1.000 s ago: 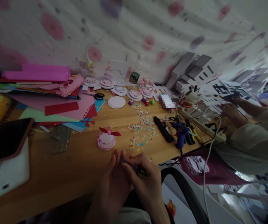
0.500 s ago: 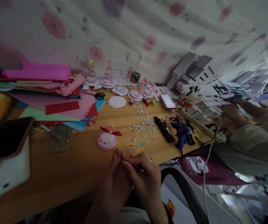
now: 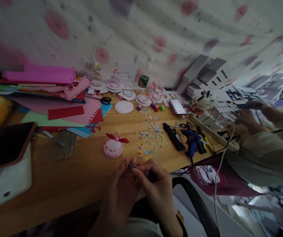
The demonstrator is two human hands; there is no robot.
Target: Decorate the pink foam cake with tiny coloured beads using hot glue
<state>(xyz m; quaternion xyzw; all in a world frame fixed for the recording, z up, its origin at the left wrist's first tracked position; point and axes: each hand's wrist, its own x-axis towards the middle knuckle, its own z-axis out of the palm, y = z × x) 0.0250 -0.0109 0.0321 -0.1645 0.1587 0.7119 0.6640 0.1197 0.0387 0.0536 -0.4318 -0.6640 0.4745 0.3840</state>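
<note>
My right hand (image 3: 157, 186) is closed round a slim, dark bluish pointed tool (image 3: 131, 165), possibly tweezers, most of it covered by the fingers. Its tip meets the pinched fingertips of my left hand (image 3: 123, 191); whatever lies between those fingers is too small to make out. Just beyond both hands stands a small round pink-and-white paper cake (image 3: 113, 148) with a red bow (image 3: 118, 138) on top. Coloured confetti dots (image 3: 146, 150) are scattered on the wooden table (image 3: 87, 174) to the right of the cake.
Coloured paper sheets (image 3: 64, 102), scissors (image 3: 105, 100) and white discs (image 3: 124, 107) lie behind. At right are a blue glue gun (image 3: 192, 141), pliers (image 3: 203, 141), a power strip (image 3: 213, 133) and cables. A phone (image 3: 5, 144) rests at left. Another person's hands (image 3: 246, 117) work far right.
Both my hands stay together and shift very slightly, with the tool's tip tilting a little at the left fingertips. The other person's hands move a little at far right.
</note>
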